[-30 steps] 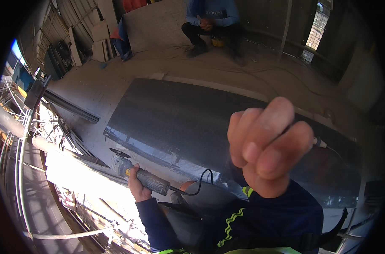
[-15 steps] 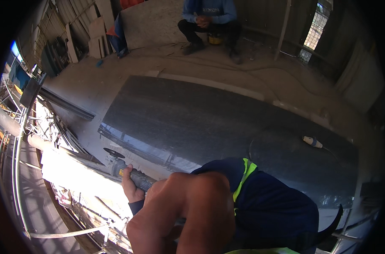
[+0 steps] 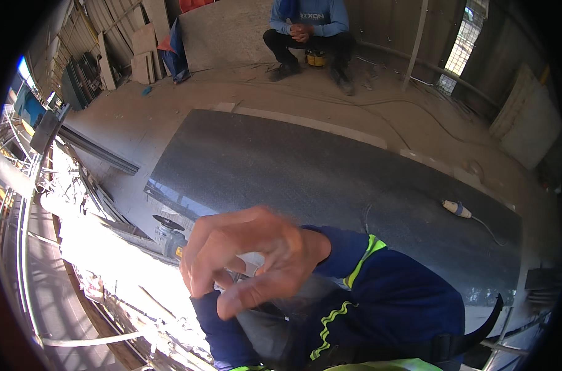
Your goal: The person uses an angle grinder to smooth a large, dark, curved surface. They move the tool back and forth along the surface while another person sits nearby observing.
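The right hand (image 3: 256,238) curls its fingers loosely, thumb apart, nothing visible between; it masks the left hand, whose hold I cannot tell. The grinder (image 3: 168,240) shows just left of those fingers — best kept clear of its disc (image 3: 168,222). Beyond them, the dark slab (image 3: 281,161) leaves room toward its far edge; a white connector (image 3: 457,209) lies rightward.

Harsh daylight burns the patch (image 3: 108,244) at eight o'clock white, the wire-mesh opening (image 3: 463,49) at two glows against dim walls (image 3: 398,25), and glare streaks the dark stone slab (image 3: 262,161) toward nine. The right hand (image 3: 250,253) looks softly blurred; scaffold pipes (image 3: 25,247) bow beside the black fisheye rim.
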Tool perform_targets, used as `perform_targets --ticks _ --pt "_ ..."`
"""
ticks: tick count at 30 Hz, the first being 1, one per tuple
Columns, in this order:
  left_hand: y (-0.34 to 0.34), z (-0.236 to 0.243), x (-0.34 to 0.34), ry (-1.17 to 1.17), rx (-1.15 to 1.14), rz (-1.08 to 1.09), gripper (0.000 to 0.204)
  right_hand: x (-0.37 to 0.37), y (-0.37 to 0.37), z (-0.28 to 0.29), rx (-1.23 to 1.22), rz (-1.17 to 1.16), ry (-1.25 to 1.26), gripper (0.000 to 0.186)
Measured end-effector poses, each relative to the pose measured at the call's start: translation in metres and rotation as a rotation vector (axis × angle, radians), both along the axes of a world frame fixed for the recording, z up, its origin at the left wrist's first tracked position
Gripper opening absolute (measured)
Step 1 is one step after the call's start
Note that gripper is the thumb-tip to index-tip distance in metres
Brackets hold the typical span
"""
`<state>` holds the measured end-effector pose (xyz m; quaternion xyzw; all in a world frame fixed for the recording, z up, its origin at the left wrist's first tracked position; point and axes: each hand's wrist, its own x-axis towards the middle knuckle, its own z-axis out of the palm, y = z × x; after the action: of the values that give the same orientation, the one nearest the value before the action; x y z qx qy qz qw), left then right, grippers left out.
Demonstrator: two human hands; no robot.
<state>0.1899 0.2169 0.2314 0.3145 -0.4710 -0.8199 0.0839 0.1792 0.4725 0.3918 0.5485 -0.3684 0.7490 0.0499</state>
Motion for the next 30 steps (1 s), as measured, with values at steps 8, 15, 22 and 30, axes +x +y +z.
perform_targets --ticks 8,15,22,30 --pt "-0.009 -0.016 -0.014 0.02 -0.143 0.007 0.028 0.026 -0.05 -0.176 1.064 -0.117 -0.553 0.093" --pt "0.003 -0.018 -0.016 0.101 -0.252 -0.004 0.045 0.015 -0.078 -0.216 0.844 -0.267 -0.541 0.097" --pt "0.007 -0.004 -0.014 0.211 -0.13 -0.106 0.065 0.006 -0.1 -0.216 0.945 -0.413 -0.642 0.084" --pt "-0.008 0.007 -0.005 0.22 0.081 -0.078 0.104 0.01 -0.092 -0.212 0.96 -0.471 -0.538 0.077"
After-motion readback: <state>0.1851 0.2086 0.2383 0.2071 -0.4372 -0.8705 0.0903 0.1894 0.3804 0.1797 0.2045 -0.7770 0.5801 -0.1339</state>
